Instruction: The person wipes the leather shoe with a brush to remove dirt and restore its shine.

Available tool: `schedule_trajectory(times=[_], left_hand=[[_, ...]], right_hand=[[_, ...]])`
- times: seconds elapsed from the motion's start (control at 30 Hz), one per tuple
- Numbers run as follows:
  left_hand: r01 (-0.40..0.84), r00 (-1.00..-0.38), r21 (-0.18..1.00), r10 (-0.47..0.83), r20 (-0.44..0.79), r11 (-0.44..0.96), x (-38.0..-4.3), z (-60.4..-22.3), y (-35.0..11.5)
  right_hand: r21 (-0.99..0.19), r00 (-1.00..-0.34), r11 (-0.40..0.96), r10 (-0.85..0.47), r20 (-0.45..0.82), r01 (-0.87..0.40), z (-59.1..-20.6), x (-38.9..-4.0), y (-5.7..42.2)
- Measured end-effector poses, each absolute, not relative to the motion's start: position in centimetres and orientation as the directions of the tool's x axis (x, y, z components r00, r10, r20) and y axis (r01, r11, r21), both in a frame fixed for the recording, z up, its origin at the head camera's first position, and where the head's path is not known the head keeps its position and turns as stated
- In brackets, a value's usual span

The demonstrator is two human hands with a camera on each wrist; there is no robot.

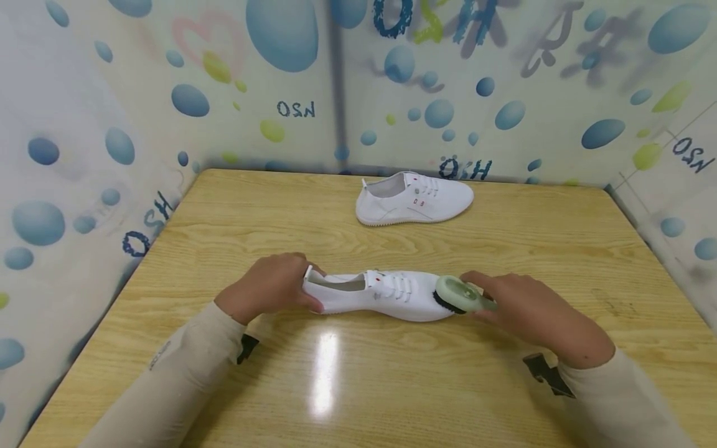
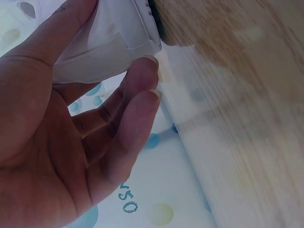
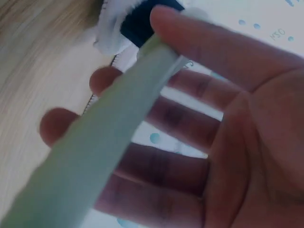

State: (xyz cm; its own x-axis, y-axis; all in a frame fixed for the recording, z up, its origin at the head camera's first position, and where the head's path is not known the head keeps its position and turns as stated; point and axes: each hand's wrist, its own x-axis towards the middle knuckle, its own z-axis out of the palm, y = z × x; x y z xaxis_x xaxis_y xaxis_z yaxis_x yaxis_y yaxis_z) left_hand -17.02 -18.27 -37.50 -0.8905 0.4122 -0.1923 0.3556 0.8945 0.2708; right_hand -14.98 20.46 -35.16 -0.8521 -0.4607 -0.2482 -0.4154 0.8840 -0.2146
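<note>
A white lace-up shoe (image 1: 347,303) lies on the wooden table, toe to the right. My left hand (image 1: 276,285) grips it at the heel; the left wrist view has the thumb on one side of the heel (image 2: 102,59) and curled fingers on the other. In my right hand (image 1: 523,308) is a pale green brush (image 1: 460,292) with dark bristles, held by its handle. The bristles meet the shoe's toe in the head view. Up close in the right wrist view, the green handle (image 3: 95,133) crosses the fingers, with the thumb near the brush head.
A second white shoe (image 1: 414,199) with small red marks sits near the table's back edge, toe also to the right. Behind the wooden table (image 1: 269,218) stands a wall (image 1: 347,81) patterned with blue and green dots and letters.
</note>
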Motion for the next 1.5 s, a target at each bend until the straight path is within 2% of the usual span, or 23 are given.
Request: schedule_trajectory(times=[0.27, 0.57, 0.77, 0.93, 1.07, 1.3, 1.5], left_hand=[[0.354, -0.892, 0.266, 0.409, -0.193, 0.897, -17.0, -37.4, -18.3], [0.346, -0.891, 0.274, 0.406, -0.204, 0.897, -17.0, -37.5, -18.3], [0.342, -0.89, 0.287, 0.406, -0.209, 0.895, -17.0, -37.6, -18.4], [0.339, -0.891, 0.29, 0.404, -0.207, 0.895, -17.1, -37.7, -18.4], [0.341, -0.892, 0.288, 0.405, -0.203, 0.895, -17.1, -37.6, -18.4], [0.347, -0.89, 0.293, 0.411, -0.198, 0.891, -17.0, -37.6, -18.4], [0.356, -0.888, 0.295, 0.419, -0.19, 0.887, -17.1, -37.6, -18.4]], right_hand=[[-0.182, -0.828, 0.84, -0.538, -0.16, -0.511, -35.4, -14.5, 19.2], [-0.167, -0.876, 0.876, -0.472, -0.104, -0.452, -36.2, -14.8, 18.7], [-0.174, -0.88, 0.892, -0.445, -0.167, -0.418, -35.8, -15.0, 19.7], [-0.21, -0.854, 0.886, -0.457, -0.248, -0.413, -35.3, -14.9, 20.3], [-0.207, -0.837, 0.876, -0.479, -0.264, -0.436, -35.2, -14.7, 20.4], [-0.169, -0.835, 0.855, -0.516, -0.191, -0.49, -35.6, -14.5, 19.3], [-0.155, -0.862, 0.865, -0.495, -0.112, -0.477, -36.2, -14.7, 19.0]])
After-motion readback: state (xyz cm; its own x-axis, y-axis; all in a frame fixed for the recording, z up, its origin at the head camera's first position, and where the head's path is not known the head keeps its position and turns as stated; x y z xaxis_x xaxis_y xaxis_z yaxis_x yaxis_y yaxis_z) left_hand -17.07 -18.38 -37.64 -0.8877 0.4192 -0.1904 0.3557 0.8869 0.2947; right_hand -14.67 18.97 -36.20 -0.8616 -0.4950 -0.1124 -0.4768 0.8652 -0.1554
